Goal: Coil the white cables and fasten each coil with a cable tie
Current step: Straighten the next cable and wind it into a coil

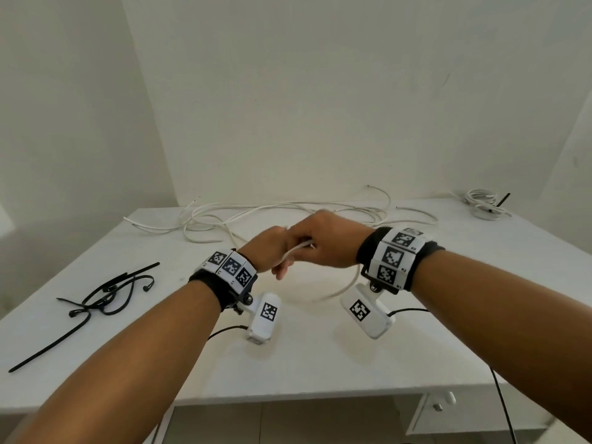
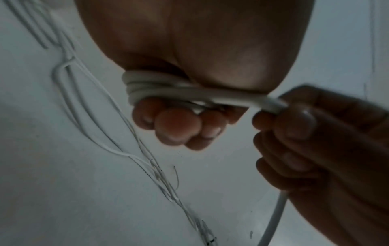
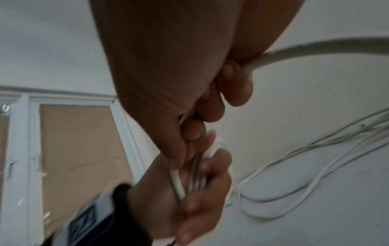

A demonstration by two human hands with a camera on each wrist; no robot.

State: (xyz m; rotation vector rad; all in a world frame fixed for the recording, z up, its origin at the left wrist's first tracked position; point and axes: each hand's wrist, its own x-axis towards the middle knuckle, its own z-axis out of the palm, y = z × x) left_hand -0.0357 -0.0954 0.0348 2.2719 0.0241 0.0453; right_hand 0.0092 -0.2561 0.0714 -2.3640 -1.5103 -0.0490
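Over the middle of the white table (image 1: 320, 363) my two hands meet. A white cable (image 2: 151, 84) is wound in several turns round the bunched fingers of my left hand (image 2: 176, 126), and the same turns (image 3: 195, 179) cross its palm in the right wrist view. My right hand (image 2: 294, 123) grips the running part of this cable right beside the coil. From there the cable hangs in a loop (image 1: 339, 291) under my right wrist. In the head view my left hand (image 1: 272, 248) and right hand (image 1: 323, 241) touch. More loose white cables (image 1: 256, 209) lie tangled behind them.
Several black cable ties (image 1: 109, 293) lie in a heap at the table's left side. A coiled white cable (image 1: 480, 203) with a black tie sticking up sits at the back right corner. Walls close in behind and to the left. Thin black leads trail from the wrist cameras.
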